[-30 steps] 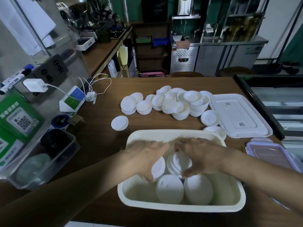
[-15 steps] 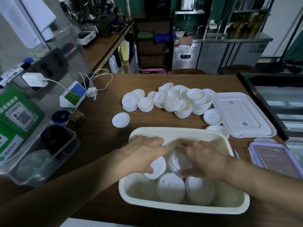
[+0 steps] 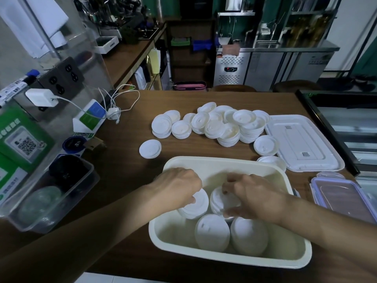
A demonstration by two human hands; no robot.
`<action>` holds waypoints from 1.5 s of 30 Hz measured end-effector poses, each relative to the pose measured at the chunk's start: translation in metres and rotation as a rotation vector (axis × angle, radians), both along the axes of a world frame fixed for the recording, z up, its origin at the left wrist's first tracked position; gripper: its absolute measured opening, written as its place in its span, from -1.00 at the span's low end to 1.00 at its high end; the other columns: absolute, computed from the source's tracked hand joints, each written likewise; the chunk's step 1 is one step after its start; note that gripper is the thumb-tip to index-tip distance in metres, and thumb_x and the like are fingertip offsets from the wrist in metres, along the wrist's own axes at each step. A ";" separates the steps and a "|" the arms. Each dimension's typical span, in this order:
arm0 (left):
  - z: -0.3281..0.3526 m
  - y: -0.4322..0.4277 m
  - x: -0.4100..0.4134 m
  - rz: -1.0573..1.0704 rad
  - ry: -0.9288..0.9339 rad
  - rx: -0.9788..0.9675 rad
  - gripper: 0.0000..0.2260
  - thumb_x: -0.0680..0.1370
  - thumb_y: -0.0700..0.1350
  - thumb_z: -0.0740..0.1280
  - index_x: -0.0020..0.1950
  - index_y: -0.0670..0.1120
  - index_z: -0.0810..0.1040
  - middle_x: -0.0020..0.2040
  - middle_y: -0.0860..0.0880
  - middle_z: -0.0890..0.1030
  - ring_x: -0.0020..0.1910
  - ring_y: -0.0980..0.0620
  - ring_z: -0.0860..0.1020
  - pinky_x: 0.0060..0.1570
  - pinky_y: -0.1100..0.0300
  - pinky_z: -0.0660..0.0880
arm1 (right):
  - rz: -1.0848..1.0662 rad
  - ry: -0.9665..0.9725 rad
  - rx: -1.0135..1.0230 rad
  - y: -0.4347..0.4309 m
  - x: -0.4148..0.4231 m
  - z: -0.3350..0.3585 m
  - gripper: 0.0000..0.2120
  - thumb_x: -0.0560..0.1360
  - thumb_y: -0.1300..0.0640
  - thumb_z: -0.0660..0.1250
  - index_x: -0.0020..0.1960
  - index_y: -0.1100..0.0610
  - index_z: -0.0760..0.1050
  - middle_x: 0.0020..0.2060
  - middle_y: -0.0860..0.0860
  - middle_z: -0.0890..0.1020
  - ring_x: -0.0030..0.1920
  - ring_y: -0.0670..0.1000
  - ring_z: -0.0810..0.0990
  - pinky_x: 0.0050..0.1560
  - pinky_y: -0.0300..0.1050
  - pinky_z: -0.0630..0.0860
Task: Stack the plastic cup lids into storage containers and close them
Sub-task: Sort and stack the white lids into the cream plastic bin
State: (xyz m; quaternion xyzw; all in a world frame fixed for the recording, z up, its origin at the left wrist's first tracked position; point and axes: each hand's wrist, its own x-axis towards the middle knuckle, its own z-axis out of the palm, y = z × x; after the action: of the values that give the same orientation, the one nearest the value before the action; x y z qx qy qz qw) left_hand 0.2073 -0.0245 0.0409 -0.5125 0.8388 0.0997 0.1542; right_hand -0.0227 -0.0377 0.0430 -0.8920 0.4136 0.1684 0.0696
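Observation:
A cream storage container (image 3: pixel 214 161) sits on the brown table in front of me, holding several stacks of white cup lids. My left hand (image 3: pixel 177 185) reaches into it and grips a lid stack (image 3: pixel 196 207) at the back left. My right hand (image 3: pixel 257 196) curls over a second lid stack (image 3: pixel 219 200) beside it. Two more stacks (image 3: pixel 212 231) stand in the container's near half. A pile of loose lids (image 3: pixel 222 125) lies on the table beyond. The container's white cover (image 3: pixel 302 141) lies flat to the right.
One lone lid (image 3: pixel 150 149) lies left of the container. A clear bin (image 3: pixel 47 193) with dark and clear lids stands at the left. A purple-rimmed box (image 3: pixel 342 195) sits at the right, a dark display case (image 3: pixel 330 127) behind it. Charger cables (image 3: pixel 116 111) lie at the back left.
Both hands have stayed over the two back stacks; the fingers have curled tighter around them and drawn slightly apart. The camera has tilted a little.

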 end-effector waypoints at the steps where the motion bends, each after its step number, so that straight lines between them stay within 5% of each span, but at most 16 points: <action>1: 0.000 0.000 0.001 0.002 0.018 0.014 -0.69 0.65 0.03 0.40 0.36 -0.03 0.60 0.24 -0.02 0.59 0.24 -0.13 0.57 0.14 0.07 0.53 | -0.009 -0.020 0.017 -0.002 -0.002 -0.001 -0.50 0.53 -0.31 0.35 0.36 -0.07 0.49 0.31 -0.10 0.48 0.18 0.05 0.60 0.09 -0.13 0.46; 5: -0.001 -0.003 0.002 0.025 0.062 0.076 -0.58 0.63 0.04 0.44 0.48 0.07 0.51 0.36 0.05 0.53 0.35 -0.04 0.49 0.01 0.19 0.31 | -0.043 -0.089 0.097 -0.006 -0.007 -0.001 -0.50 0.52 -0.23 0.42 0.40 -0.11 0.48 0.31 -0.12 0.50 0.25 -0.01 0.55 0.08 -0.23 0.36; 19: -0.006 -0.011 -0.012 0.056 -0.067 0.121 -0.49 0.57 -0.18 0.51 0.50 -0.03 0.48 0.40 -0.11 0.49 0.35 -0.23 0.50 0.16 -0.03 0.52 | -0.068 -0.071 0.116 -0.013 0.003 -0.005 -0.33 0.42 -0.22 0.53 0.45 -0.09 0.42 0.32 -0.10 0.49 0.24 0.01 0.55 0.05 -0.18 0.38; 25: 0.002 -0.001 -0.012 -0.022 -0.071 0.059 -0.58 0.61 -0.18 0.45 0.46 -0.05 0.51 0.33 -0.09 0.53 0.30 -0.19 0.53 -0.04 0.07 0.41 | -0.019 -0.032 0.048 -0.007 0.001 0.003 -0.38 0.45 -0.28 0.46 0.43 -0.11 0.40 0.35 -0.14 0.43 0.28 0.02 0.52 -0.02 -0.16 0.33; 29: 0.014 0.003 -0.008 -0.089 -0.083 -0.032 -0.67 0.60 -0.15 0.45 0.35 -0.07 0.53 0.19 -0.05 0.57 0.16 -0.14 0.58 -0.08 0.04 0.45 | 0.019 -0.086 -0.009 -0.004 -0.003 0.014 -0.41 0.47 -0.35 0.40 0.41 -0.13 0.40 0.05 -0.16 0.46 0.14 0.00 0.56 -0.08 -0.12 0.36; 32: 0.023 -0.001 -0.001 -0.115 0.032 -0.067 -0.68 0.62 -0.05 0.44 0.36 -0.01 0.52 0.17 0.03 0.56 0.19 -0.07 0.55 0.08 -0.01 0.52 | 0.047 -0.252 -0.026 -0.009 -0.003 0.026 -0.47 0.47 -0.35 0.42 0.35 -0.16 0.45 -0.06 -0.19 0.52 -0.07 -0.13 0.54 -0.15 -0.19 0.39; 35: 0.033 -0.007 0.010 -0.078 0.260 -0.030 -0.63 0.59 0.05 0.48 0.39 0.14 0.54 0.20 0.17 0.58 0.14 0.16 0.51 0.04 0.18 0.42 | 0.052 -0.443 -0.007 -0.016 -0.001 0.035 -0.53 0.44 -0.30 0.49 0.27 -0.18 0.51 -0.13 -0.20 0.58 -0.27 -0.24 0.48 -0.26 -0.31 0.34; 40: 0.051 -0.023 0.034 0.035 0.641 0.022 -0.61 0.44 0.07 0.63 0.24 0.06 0.69 0.05 0.17 0.66 0.03 0.21 0.62 -0.03 0.42 0.49 | 0.047 -0.629 -0.003 -0.037 0.011 0.052 -0.55 0.41 -0.21 0.57 0.21 -0.09 0.58 -0.20 -0.26 0.53 -0.19 -0.20 0.53 -0.23 -0.21 0.46; 45: 0.061 -0.048 0.066 0.128 0.701 -0.033 -0.63 0.46 0.11 0.61 0.23 0.09 0.70 0.02 0.20 0.69 -0.01 0.23 0.67 -0.05 0.38 0.56 | 0.061 -0.708 -0.017 -0.070 0.030 0.061 -0.59 0.40 -0.19 0.58 0.15 -0.04 0.60 -0.18 -0.21 0.55 -0.14 -0.21 0.53 -0.20 -0.27 0.45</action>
State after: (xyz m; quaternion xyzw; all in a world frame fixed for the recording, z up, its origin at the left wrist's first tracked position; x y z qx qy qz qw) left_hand 0.2736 -0.0725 0.1016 -0.5009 0.8085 0.2655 -0.1579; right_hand 0.0077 -0.1081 0.1037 -0.9076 0.3384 -0.1528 0.1959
